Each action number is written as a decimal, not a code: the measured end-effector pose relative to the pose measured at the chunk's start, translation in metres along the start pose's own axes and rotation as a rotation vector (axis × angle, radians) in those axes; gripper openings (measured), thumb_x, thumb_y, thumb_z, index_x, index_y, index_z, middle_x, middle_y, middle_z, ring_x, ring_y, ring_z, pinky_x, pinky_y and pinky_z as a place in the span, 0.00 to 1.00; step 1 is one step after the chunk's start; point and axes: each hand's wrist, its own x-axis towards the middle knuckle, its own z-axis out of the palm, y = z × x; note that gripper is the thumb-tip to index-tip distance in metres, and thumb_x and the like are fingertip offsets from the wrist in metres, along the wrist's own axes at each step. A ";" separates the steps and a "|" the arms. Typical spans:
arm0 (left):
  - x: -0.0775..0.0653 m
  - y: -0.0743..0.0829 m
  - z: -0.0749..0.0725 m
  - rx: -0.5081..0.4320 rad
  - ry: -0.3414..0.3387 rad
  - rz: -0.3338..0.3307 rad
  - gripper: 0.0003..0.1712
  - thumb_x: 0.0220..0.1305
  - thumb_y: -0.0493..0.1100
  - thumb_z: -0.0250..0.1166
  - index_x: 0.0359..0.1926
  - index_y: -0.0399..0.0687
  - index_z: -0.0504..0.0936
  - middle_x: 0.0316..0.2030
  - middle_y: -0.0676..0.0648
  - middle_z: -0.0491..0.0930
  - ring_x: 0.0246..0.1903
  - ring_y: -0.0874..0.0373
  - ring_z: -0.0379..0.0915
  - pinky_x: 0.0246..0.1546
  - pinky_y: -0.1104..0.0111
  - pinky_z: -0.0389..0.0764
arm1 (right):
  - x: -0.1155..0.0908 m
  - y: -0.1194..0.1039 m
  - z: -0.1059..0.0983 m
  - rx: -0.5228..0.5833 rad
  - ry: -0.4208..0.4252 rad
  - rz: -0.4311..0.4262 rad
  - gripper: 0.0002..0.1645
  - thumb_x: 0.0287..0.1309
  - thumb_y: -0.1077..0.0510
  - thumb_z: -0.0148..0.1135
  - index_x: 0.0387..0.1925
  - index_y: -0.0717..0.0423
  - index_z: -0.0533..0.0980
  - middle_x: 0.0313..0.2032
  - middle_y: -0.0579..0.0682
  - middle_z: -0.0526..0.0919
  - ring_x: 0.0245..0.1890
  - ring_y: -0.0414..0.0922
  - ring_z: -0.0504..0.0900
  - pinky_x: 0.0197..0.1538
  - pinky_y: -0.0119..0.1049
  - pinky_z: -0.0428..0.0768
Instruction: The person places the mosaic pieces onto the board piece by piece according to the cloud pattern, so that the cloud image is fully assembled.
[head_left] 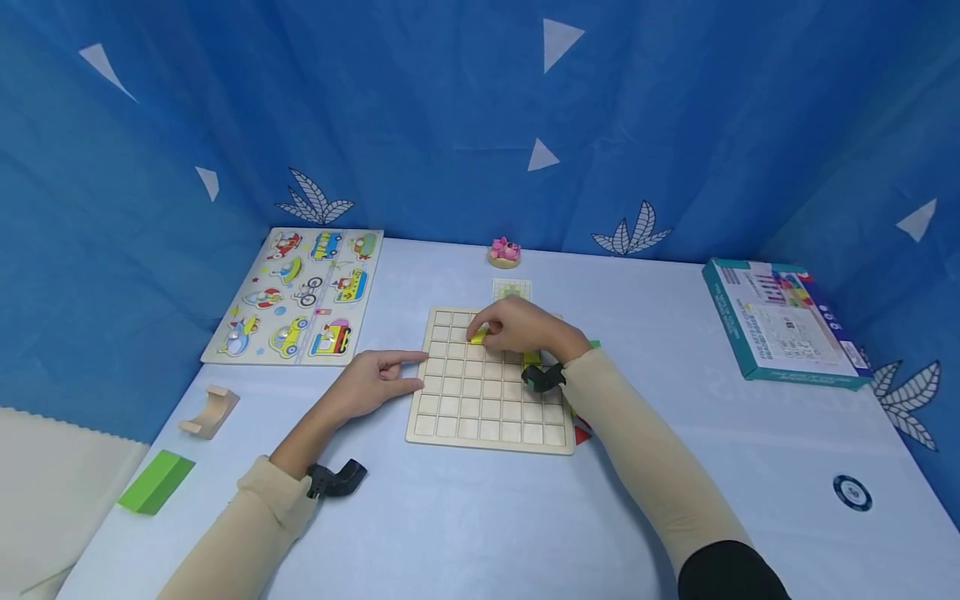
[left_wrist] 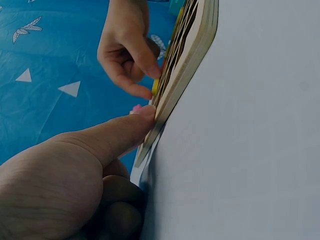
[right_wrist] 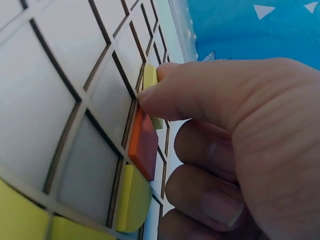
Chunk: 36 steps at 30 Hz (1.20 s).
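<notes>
A light wooden grid board point(head_left: 468, 408) lies on the table between the hands. Over its far rows, my right hand point(head_left: 517, 325) pinches a small yellow tile point(right_wrist: 150, 77) between thumb and forefinger, right at the grid. Beside that tile, in the right wrist view, are an orange tile point(right_wrist: 144, 147) and a yellow piece with a rounded side point(right_wrist: 134, 200). My left hand point(head_left: 369, 383) touches the board's left edge with outstretched thumb and forefinger; its thumb point(left_wrist: 125, 132) presses the rim. Part of the board is hidden under the right hand and wrist.
A small pattern card point(head_left: 512, 288) and a pink figurine point(head_left: 505, 252) are behind the board. A red piece point(head_left: 582, 435) shows beside its right edge. Left are a picture puzzle point(head_left: 296, 287), a curved wooden block point(head_left: 210, 412) and a green block point(head_left: 157, 482); right, a box point(head_left: 795, 333) and a round chip point(head_left: 852, 493).
</notes>
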 end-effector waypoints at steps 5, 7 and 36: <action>0.000 0.000 0.000 0.000 0.005 -0.001 0.25 0.63 0.51 0.74 0.61 0.58 0.84 0.16 0.53 0.62 0.18 0.58 0.58 0.27 0.65 0.65 | -0.001 0.000 0.001 0.001 0.034 0.037 0.12 0.66 0.58 0.67 0.50 0.46 0.87 0.18 0.45 0.68 0.21 0.42 0.66 0.30 0.35 0.66; 0.000 0.000 0.000 0.002 0.005 -0.002 0.25 0.63 0.51 0.74 0.61 0.58 0.84 0.16 0.54 0.63 0.18 0.58 0.58 0.27 0.65 0.64 | -0.001 0.001 0.000 0.002 0.041 0.053 0.12 0.66 0.57 0.68 0.50 0.46 0.87 0.18 0.45 0.69 0.21 0.42 0.67 0.30 0.35 0.66; -0.001 0.003 -0.001 -0.004 0.001 -0.021 0.26 0.63 0.49 0.74 0.61 0.57 0.84 0.15 0.53 0.62 0.17 0.58 0.57 0.24 0.66 0.62 | -0.102 0.022 -0.042 0.049 0.361 0.288 0.18 0.66 0.55 0.69 0.57 0.50 0.84 0.19 0.51 0.67 0.20 0.50 0.67 0.23 0.38 0.63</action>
